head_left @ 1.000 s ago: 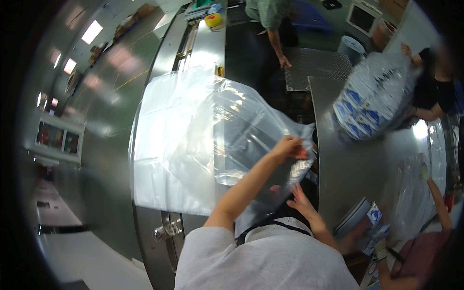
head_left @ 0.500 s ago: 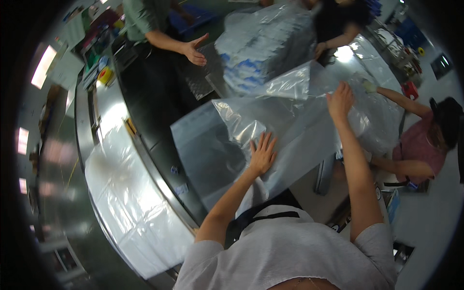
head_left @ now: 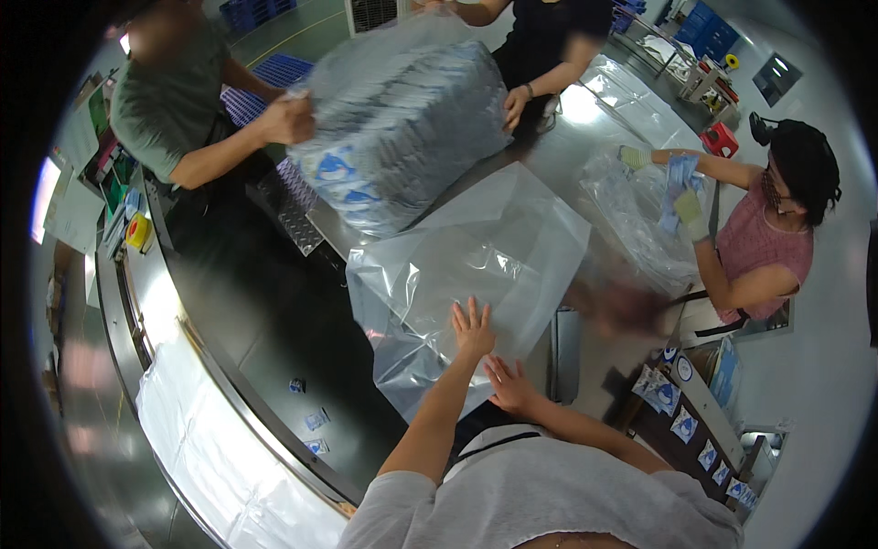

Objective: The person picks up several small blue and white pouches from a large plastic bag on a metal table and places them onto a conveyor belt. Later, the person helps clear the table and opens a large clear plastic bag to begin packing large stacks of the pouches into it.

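Note:
A large clear plastic bag (head_left: 485,229), flat and creased, lies over the metal worktable in front of me. My left hand (head_left: 472,331) rests palm down on it with fingers spread. Close to my body, my right hand (head_left: 514,386) lies by the near edge of the plastic, its fingers stretched out and holding nothing. Beyond the flat bag, a bulging clear bag (head_left: 412,137) packed with blue-and-white packets is gripped by two co-workers, one on each side.
At the right, a co-worker in gloves holds blue packets (head_left: 679,183) over another clear plastic bag (head_left: 631,220). Small packets (head_left: 684,425) lie on a dark conveyor at lower right. A plastic-covered surface (head_left: 219,448) curves along the left, and a few small scraps lie on the floor.
My right hand has come back from the far right toward my body, and my left hand has shifted slightly nearer. The packed bag has moved left, now held by both co-workers. The flat bag is uncovered.

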Demonstrator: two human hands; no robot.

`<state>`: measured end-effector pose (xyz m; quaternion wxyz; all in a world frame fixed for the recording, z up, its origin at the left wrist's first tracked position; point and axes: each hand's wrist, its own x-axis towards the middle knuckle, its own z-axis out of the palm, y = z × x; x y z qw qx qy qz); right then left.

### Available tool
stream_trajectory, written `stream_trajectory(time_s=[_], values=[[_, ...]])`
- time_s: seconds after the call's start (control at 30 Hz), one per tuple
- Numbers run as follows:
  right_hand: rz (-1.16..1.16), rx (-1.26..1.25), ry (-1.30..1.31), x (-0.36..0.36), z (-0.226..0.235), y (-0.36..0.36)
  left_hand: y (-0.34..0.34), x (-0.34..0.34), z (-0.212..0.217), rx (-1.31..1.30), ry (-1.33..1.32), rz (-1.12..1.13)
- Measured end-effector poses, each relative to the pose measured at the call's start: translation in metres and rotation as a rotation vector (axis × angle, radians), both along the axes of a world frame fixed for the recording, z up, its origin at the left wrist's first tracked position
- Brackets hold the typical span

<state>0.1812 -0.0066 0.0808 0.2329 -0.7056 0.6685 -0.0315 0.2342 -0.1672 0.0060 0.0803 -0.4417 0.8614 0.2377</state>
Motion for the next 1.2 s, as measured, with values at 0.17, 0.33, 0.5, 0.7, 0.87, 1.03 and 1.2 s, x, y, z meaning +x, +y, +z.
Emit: stream_trajectory(time_s=[0.17, 0.33, 0.5, 0.7, 0.87, 1.03, 1.2], values=[[0.224, -0.033, 0.174, -0.026, -0.008, -0.019, -0.107, -0.042, -0.034, 0.083, 0.369, -0.200], [0.214, 0.109, 0.471, -0.122, -0.032, -0.043, -0.103, -0.006, 0.039, 0.015, 0.486, -0.088], [0.305, 0.504, 0.872, -0.115, 0.046, -0.111, -0.011, 0.122, 0.051, -0.275, 0.278, 0.100], [0.179, -0.176, 0.250, -0.028, -0.011, -0.062, 0.087, 0.164, 0.027, -0.025, 0.453, 0.383], [0.118, -0.392, 0.492, -0.005, -0.062, -0.074, 0.100, 0.149, 0.033, -0.007, 0.567, 0.409], [-0.037, -0.179, 0.115, 0.004, 0.010, -0.097, 0.073, 0.164, 0.037, 0.491, 0.762, 0.670], [-0.233, -0.064, -0.254, -0.009, 0.053, -0.083, 0.059, 0.127, 0.078, 1.283, 0.994, 0.913]])
